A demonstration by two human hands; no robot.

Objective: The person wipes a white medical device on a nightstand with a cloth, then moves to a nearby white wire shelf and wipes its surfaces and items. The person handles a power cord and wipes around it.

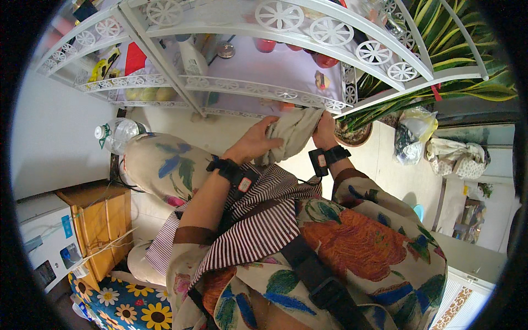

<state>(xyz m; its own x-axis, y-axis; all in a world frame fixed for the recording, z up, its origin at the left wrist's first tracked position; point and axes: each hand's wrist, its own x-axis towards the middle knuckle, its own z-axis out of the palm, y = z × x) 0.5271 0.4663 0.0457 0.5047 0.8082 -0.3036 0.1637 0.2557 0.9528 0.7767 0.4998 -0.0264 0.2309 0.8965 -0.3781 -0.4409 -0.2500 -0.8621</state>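
Observation:
A folded grey-beige cloth [293,131] is stretched between my two hands, in front of a white metal shelf rack [264,31]. My left hand [255,140] grips the cloth's left side, thumb on top of it. At the far right end of the cloth, my right hand [324,130] holds its edge, with the fingers partly hidden behind the fabric. The cloth hangs in loose folds above my striped apron [264,222]. Both wrists wear black straps with small boxes.
Potted snake plant [354,134] stands right of the rack; a filled plastic bag [410,134] lies beyond. A large water bottle [119,136] is by my knee, near a wooden cabinet [107,222]. Red jars [265,44] and a white bottle [193,55] stand on the shelves.

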